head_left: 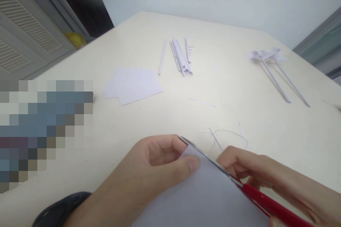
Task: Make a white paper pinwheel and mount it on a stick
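A sheet of white paper (pixel 205 195) is pinched at its upper corner between the thumb and fingers of my left hand (pixel 162 163). My right hand (pixel 255 170) grips a pair of scissors (pixel 266 198) with red handles, partly cut off by the frame's lower edge. The scissors' thin metal blades lie along the sheet's right edge, their tips near my left fingertips. Just beyond my hands, several narrow paper strips (pixel 216 138) are scattered on the table.
On the pale table (pixel 160 120), flat paper sheets (pixel 138 84) lie at left, with rolled paper tubes (pixel 181 56) behind. Two paper pinwheels (pixel 275 74) on paper sticks rest at right. A pixelated patch (pixel 39 124) hides the left side. A wall (pixel 213 0) borders the far edge.
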Demonstrator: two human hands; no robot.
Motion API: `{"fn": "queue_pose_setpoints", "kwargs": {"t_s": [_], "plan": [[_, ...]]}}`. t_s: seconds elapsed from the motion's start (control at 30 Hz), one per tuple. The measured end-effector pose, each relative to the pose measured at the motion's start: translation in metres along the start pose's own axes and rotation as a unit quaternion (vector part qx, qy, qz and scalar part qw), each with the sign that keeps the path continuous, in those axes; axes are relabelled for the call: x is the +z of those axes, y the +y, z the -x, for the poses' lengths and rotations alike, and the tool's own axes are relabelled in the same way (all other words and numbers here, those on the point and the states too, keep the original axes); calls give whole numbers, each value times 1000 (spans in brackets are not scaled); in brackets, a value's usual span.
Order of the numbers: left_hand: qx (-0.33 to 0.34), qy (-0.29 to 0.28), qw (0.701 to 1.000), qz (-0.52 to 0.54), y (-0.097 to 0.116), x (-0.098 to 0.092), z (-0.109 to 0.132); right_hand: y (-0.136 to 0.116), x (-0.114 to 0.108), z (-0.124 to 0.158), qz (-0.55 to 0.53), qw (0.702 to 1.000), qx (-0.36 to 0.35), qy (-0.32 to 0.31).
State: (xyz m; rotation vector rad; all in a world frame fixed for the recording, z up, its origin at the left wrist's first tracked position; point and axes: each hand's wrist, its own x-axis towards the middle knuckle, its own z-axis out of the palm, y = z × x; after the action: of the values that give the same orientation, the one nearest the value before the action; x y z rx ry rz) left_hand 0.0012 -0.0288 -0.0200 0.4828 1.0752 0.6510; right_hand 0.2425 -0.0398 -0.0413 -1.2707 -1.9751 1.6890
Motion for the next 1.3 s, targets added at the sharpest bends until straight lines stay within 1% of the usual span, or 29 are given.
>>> {"fn": "queue_pose_setpoints", "kwargs": {"t_s": [0.03, 0.1, 0.17, 0.27, 0.47, 0.57, 0.77, 0.93, 1.03, 1.17, 1.3], "plan": [[-2, -1, 1000, 4, 0, 0, 0, 3, 0, 1, 2, 1000, -3, 8], [-5, 1, 1000, 7, 1, 0, 0, 5, -2, 3, 16, 1000, -5, -7], [-8, 7, 1000, 5, 2, 0, 0, 3, -4, 3, 36, 999, -4, -22], [-11, 12, 1000, -2, 3, -1, 0, -3, -6, -1, 47, 999, -14, -21], [-9, 2, 1000, -15, 1, -3, 0, -12, 1, -10, 8, 999, 11, -37], [-10, 3, 1000, -10, 1, -2, 0, -12, 0, -10, -12, 998, 23, -52], [-3, 10, 1000, -6, 1, -1, 0, -11, 0, -5, -54, 996, 53, -39], [-21, 5, 1000, -6, 3, -2, 0, -7, 2, -4, -91, 992, 84, -25], [-22, 5, 1000, -9, 3, -2, 0, -2, 2, -4, -96, 992, 75, -45], [-6, 13, 1000, -2, 1, -1, 0, 1, 1, -3, -100, 991, 55, -64], [-2, 5, 1000, -5, -1, -3, -1, 4, 0, 1, -86, 993, 57, -64]]}}
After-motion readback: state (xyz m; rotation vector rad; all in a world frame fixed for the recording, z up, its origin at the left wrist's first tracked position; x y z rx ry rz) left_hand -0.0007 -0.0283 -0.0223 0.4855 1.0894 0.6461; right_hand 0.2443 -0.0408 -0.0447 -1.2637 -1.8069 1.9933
